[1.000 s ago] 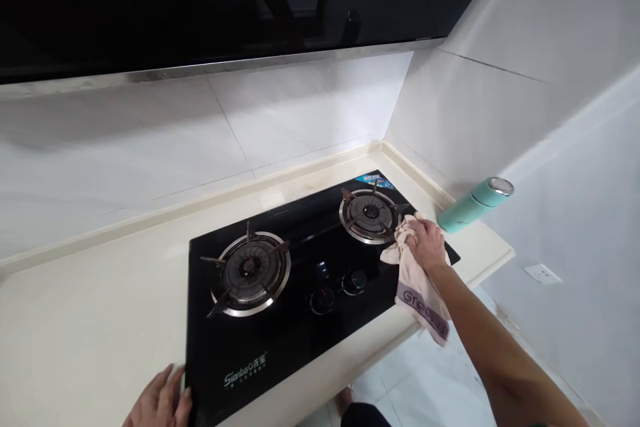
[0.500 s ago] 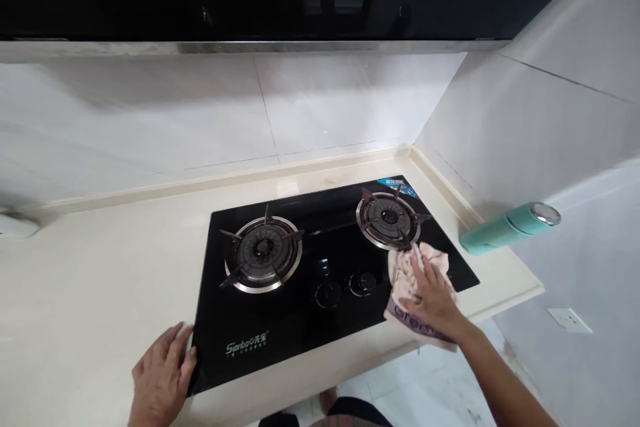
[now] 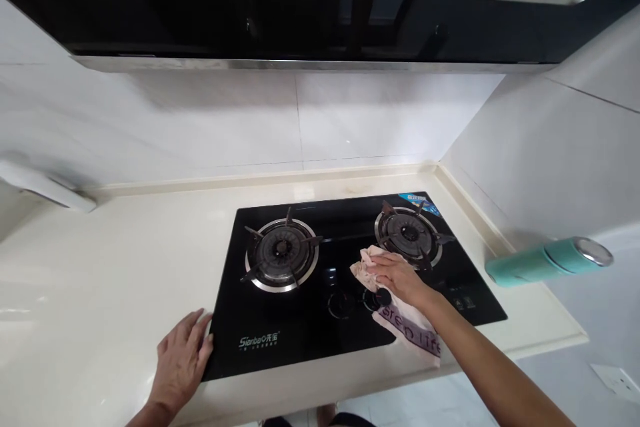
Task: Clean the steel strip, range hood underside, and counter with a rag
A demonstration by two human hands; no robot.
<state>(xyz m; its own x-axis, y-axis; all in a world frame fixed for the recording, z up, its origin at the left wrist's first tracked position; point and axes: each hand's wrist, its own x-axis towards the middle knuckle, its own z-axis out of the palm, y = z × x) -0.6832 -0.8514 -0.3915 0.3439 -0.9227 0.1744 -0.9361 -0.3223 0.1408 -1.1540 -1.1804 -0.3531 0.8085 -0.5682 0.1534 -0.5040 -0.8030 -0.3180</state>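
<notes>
A black glass gas cooktop [image 3: 280, 327] with two burners lies set in the counter. My right hand [image 3: 400, 278] is closed over a pale pink cloth [image 3: 367, 267], pressing it on the glass between the right burner [image 3: 409, 233] and the control knobs [image 3: 375, 298]. The cloth's purple lettered border trails toward the front edge of the counter. My left hand [image 3: 183, 357] rests flat on the counter at the cooktop's left front corner, fingers stretched out and holding nothing. The left burner [image 3: 282, 250] stands uncovered, its pan support in place.
A teal thermos bottle [image 3: 545, 261] stands on the counter right of the cooktop, near the side wall. Overhead juts a black range hood [image 3: 300, 20]. A white object [image 3: 45, 183] lies at the far left. A socket [image 3: 617, 381] is low on the right wall.
My right hand has moved the cloth leftward, from the cooktop's right front to beside the knobs. The left hand stays at the corner. The view has shifted, showing more of the hood.
</notes>
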